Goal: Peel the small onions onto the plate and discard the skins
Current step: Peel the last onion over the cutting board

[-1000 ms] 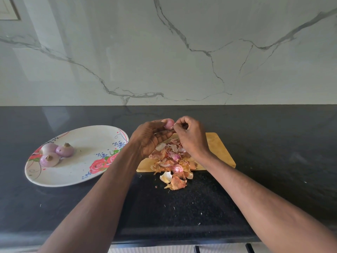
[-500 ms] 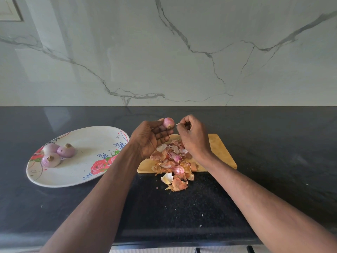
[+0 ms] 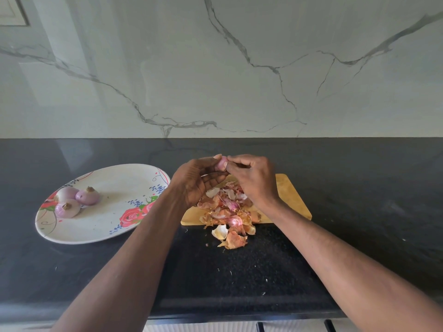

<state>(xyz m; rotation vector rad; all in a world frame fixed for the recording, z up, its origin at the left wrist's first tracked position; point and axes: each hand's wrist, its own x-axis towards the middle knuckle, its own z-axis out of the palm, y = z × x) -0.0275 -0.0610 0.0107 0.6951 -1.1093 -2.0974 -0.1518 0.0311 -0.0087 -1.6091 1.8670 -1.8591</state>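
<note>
My left hand [image 3: 200,180] holds a small pink onion [image 3: 221,162] at its fingertips, above the far edge of a wooden cutting board [image 3: 288,195]. My right hand [image 3: 254,179] has its fingers pinched against the onion's right side. A heap of onion skins [image 3: 227,212] lies on the board below both hands and spills onto the counter at its near edge. To the left stands an oval white plate [image 3: 115,188] with a rose pattern; three peeled onions [image 3: 76,201] sit together at its left end.
The work goes on at a black stone counter [image 3: 359,188] against a white marble wall. Small skin flecks dot the counter in front of the board. The counter's front edge runs along the bottom of the view.
My right hand, which had drawn a little away from the onion half a second ago, is back against it, fingers pinching at its side. My left hand still holds the onion.
</note>
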